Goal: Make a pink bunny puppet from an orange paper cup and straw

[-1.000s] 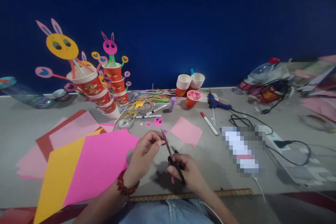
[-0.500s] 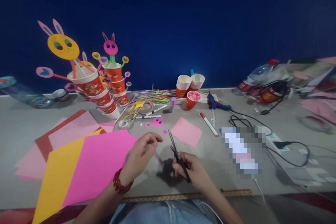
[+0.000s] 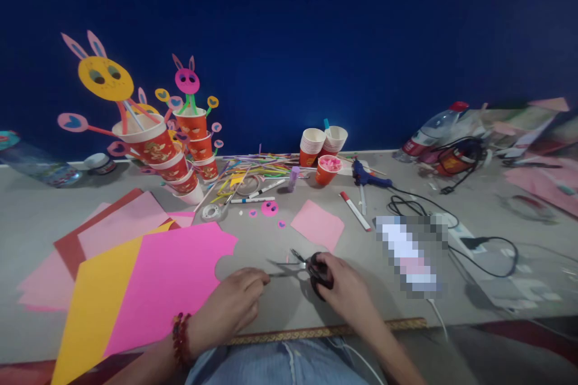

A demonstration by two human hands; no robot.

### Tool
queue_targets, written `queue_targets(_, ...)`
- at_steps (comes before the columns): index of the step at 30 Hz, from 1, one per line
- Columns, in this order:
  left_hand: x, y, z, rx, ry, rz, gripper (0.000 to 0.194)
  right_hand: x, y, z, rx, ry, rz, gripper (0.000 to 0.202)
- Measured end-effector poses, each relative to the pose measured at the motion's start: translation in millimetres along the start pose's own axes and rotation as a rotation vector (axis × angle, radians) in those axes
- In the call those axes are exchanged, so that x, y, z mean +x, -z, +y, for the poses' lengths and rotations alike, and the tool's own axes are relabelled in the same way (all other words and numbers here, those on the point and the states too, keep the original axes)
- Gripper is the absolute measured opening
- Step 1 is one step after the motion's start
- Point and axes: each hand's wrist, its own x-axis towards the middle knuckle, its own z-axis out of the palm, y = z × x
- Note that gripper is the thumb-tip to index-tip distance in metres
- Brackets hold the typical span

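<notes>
My right hand (image 3: pixel 345 289) grips a pair of scissors (image 3: pixel 321 274) by its black handles, with the blades apart and pointing left. My left hand (image 3: pixel 230 301), a red beaded bracelet at its wrist, is closed with the fingertips pinched right by the blade tips. What lies between those fingers is too small to make out. A tiny pink scrap (image 3: pixel 288 257) shows beside the blades. Beyond the hands lie a pink paper sheet (image 3: pixel 317 224), a magenta paper face (image 3: pixel 270 209) and small magenta discs with blue hearts (image 3: pixel 282 224).
Large magenta (image 3: pixel 167 289) and yellow (image 3: pixel 99 301) sheets lie at left. Behind them stand stacked red paper cups (image 3: pixel 156 138) with paper bunnies. A glue gun (image 3: pixel 368 175), a red-capped marker (image 3: pixel 355 211), a blurred-out phone (image 3: pixel 409 255) and cables are at right.
The scissors have turned from pointing up and away to pointing left, with blades apart. My left hand has come down and nearer me, its fingertips now by the blade tips.
</notes>
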Motion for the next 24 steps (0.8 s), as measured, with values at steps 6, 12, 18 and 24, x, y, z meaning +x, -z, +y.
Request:
queue_targets(6, 34, -5.9, -3, 0.061, -0.083, -0.032, 0.035, 7, -8, -1, -0.008, -0.043, 0.005, 0.028)
queue_targets(12, 66, -1.5, -4, -0.002, -0.122, -0.005, 0.024, 5, 11, 31, 0.131, -0.078, 0.050, 0.018)
queue_targets(18, 55, 20.2, -17, -0.445, 0.088, 0.193, 0.012, 22, 45, 53, -0.214, -0.114, 0.167, 0.020)
queue_targets(24, 56, 13.3, -31, -0.862, 0.266, 0.275, 0.022, 52, 56, 40, -0.515, -0.260, 0.073, 0.021)
